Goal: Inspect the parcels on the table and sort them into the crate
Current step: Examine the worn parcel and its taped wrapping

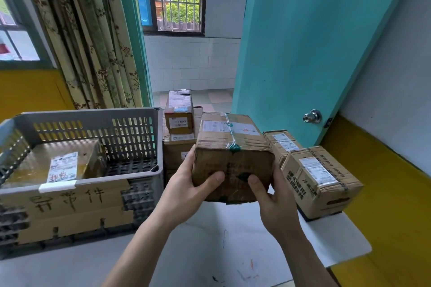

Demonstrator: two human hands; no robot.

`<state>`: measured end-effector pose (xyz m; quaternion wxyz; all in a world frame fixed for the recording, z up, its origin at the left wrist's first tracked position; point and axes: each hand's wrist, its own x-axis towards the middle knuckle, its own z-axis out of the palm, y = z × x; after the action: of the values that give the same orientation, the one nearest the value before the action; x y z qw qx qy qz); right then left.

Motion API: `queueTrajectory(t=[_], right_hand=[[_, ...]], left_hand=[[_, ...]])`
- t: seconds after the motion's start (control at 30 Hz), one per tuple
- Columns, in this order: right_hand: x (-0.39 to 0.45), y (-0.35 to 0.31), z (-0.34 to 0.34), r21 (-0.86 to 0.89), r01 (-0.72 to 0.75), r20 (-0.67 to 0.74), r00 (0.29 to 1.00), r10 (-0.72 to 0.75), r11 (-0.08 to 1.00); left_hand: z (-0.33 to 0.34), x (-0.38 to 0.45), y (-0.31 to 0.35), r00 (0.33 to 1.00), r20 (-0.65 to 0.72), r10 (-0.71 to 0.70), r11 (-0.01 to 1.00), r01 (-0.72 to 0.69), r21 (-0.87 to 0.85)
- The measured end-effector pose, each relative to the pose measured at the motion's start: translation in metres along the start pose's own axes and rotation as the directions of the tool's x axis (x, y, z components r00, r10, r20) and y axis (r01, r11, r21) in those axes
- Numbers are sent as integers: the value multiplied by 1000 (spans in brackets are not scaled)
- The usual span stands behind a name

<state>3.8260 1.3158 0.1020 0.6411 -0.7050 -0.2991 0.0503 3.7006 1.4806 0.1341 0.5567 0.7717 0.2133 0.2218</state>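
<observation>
Held above the white surface at centre: a worn cardboard parcel with a white label on top and green-marked tape, clamped between the left hand and the right hand, thumbs pressed on its near face, the other fingers wrapped round its sides and mostly hidden. Just left, a grey slotted crate fronted by a hand-lettered cardboard sign, with one flat labelled parcel inside. Behind and to the right, more boxes: a stacked pair at the far edge, two taped cartons near the teal door.
</observation>
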Motion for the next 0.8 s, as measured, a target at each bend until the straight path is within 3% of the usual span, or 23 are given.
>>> queueTrajectory(t=[0.1,0.4,0.57,0.8], right_hand=[[3,-8,-2,10,17,-16,1000,-17,1000],[4,-12,-1,-35,42,-6,999,-43,998],[5,-19,-6,-40,63,-61,996,-66,997],[6,-26,-17,-12,81,-27,996,-81,997]], left_hand=[[-4,2,0,999,43,8,999,-9,37],[-1,3,5,999,-9,48,998,-48,31],[-6,2,12,996,56,68,996,-71,50],[0,-2,26,994,19,110,994,-110,22]])
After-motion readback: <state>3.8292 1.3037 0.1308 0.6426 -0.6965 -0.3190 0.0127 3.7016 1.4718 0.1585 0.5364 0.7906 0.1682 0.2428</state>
